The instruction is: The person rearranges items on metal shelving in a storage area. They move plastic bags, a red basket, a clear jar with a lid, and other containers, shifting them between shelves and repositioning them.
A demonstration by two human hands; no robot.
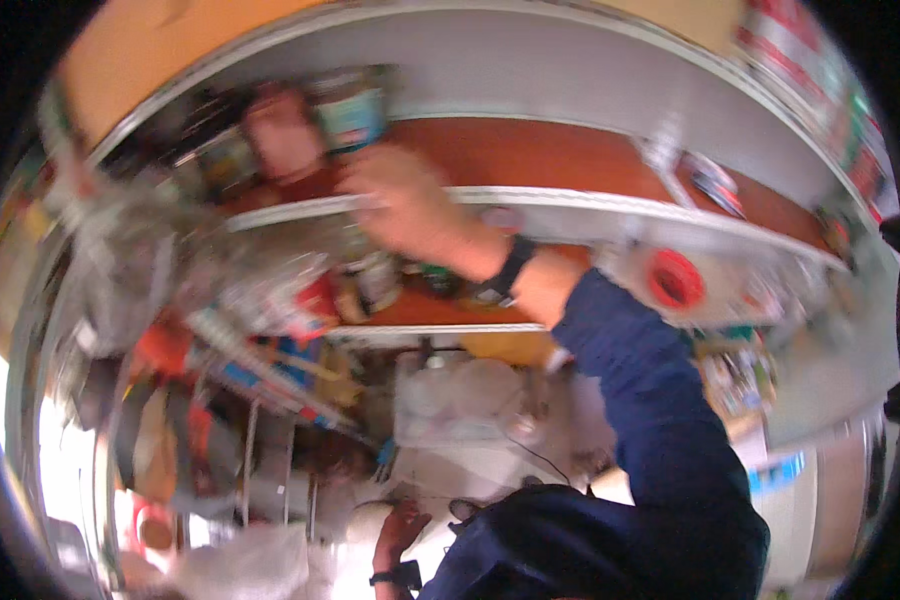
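Motion blur softens most of the view. My right hand (pixel 394 195) is raised to the upper shelf (pixel 517 154), which has a red-brown top and a white front edge. Close to its fingers stand a container with a light blue label (pixel 352 116) and a dark reddish object (pixel 281 139). I cannot tell whether the fingers touch either one. A dark band (pixel 511 264) circles that wrist. Low down beside my body hangs my left hand (pixel 401 526), thumb apart from the fingers, with nothing visible in it. A dark watch-like band (pixel 397 576) is on its wrist.
On the lower shelf (pixel 450 309) are small jars and packets. A red ring-shaped object (pixel 675 277) sits to the right. Clear plastic bags (pixel 135 262) hang at the left. Below stands a translucent bin (pixel 457 401), and a thin black cable (pixel 536 454) runs near it.
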